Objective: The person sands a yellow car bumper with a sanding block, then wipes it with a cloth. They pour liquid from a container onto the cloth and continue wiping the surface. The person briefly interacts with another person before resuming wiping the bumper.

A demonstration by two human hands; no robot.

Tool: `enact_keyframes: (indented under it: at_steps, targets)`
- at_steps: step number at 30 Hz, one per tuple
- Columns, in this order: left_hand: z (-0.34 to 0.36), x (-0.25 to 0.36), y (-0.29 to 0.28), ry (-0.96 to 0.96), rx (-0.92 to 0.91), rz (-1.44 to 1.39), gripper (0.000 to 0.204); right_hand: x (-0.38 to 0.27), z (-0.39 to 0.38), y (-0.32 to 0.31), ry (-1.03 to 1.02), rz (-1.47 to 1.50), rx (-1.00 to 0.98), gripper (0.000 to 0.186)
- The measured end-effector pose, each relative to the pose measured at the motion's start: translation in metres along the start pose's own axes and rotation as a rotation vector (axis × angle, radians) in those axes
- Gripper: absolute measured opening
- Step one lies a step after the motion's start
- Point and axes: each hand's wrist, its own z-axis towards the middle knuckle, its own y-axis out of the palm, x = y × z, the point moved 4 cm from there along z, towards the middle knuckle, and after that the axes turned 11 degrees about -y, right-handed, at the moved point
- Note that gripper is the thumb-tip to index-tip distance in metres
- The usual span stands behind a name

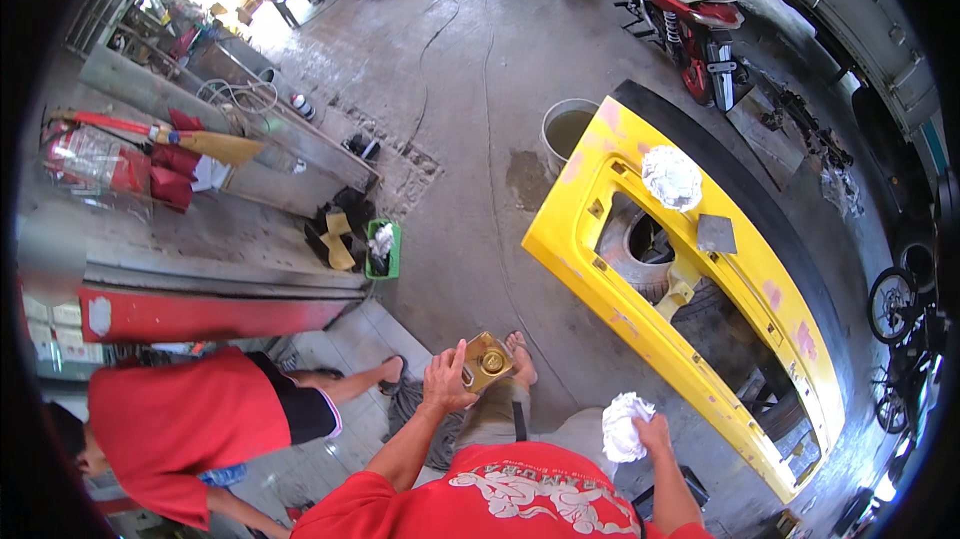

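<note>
A gold rectangular metal can (pixel 488 363) with a round cap is gripped in my left hand (pixel 447 379), held out in front of my legs. My right hand (pixel 655 434) is closed on a crumpled white cloth (pixel 625 427) at my right side. To the front right lies a yellow vehicle panel (pixel 562 239) with cut-out openings and pinkish patches, propped on a tyre. On its upper surface rest another balled white cloth (pixel 672 179) and a small grey square sheet (pixel 716 234). Neither hand touches the panel.
A white bucket (pixel 570 129) of liquid stands behind the panel. A green basket (pixel 384 251) sits at left. A co-worker in a red shirt (pixel 190 419) bends over at lower left. Cables run along the floor. A red motorcycle (pixel 680 9) is parked at the far right.
</note>
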Motion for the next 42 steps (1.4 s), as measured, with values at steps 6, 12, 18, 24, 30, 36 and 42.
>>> enact_keyframes:
  at_steps: [6,12,18,24,30,36,42]
  targets:
    - [0.071,-0.086,-0.073,-0.100,0.003,-0.017,0.130,-0.106,0.031,-0.006,0.191,0.265,0.165,0.065]
    - [0.150,-0.163,-0.114,-0.280,0.037,0.004,0.138,-0.177,0.091,-0.018,0.045,0.321,0.259,0.059]
    - [0.212,-0.227,-0.163,-0.449,0.089,-0.009,0.141,-0.315,0.233,-0.047,0.118,0.357,0.184,0.056]
    - [0.319,-0.278,-0.214,-0.679,0.028,-0.015,0.139,-0.501,0.368,-0.092,-0.099,0.199,0.240,0.061]
    - [0.506,-0.313,-0.247,-0.817,-0.118,0.097,0.138,-0.533,0.431,-0.077,0.040,0.286,0.292,0.056]
    - [0.676,-0.293,-0.328,-0.623,-0.077,0.112,0.138,-0.496,0.385,0.048,0.413,0.362,0.289,0.061]
    - [0.853,-0.182,-0.460,-0.334,0.000,0.122,0.141,-0.566,0.345,0.113,0.523,0.300,0.177,0.061]
